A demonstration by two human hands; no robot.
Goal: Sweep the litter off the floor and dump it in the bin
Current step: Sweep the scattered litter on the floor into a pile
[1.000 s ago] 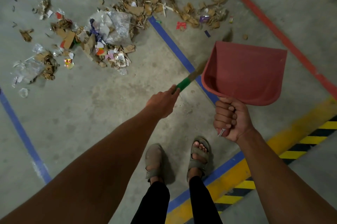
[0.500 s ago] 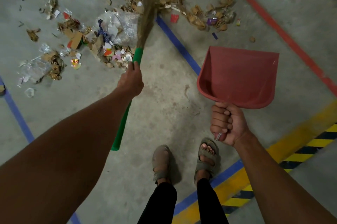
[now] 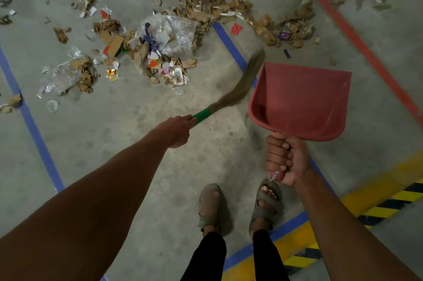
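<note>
My left hand (image 3: 176,130) grips the green handle of a grass broom (image 3: 238,89); its blurred bristles point up and right toward the dustpan's left edge. My right hand (image 3: 283,159) grips the handle of a red dustpan (image 3: 302,100), held above the floor with nothing inside. Litter (image 3: 164,52) of torn cardboard, paper scraps and clear plastic wrap lies scattered across the concrete floor ahead, with a second heap (image 3: 283,29) further right. No bin is in view.
Blue tape lines (image 3: 34,129) cross the floor, a red line (image 3: 357,38) runs at the right, and yellow-black hazard striping (image 3: 389,205) lies at lower right. My sandalled feet (image 3: 240,205) stand below the hands.
The broom swung from pointing up into the litter heap to pointing right toward the dustpan. My left hand moved right and down. The dustpan stayed about level.
</note>
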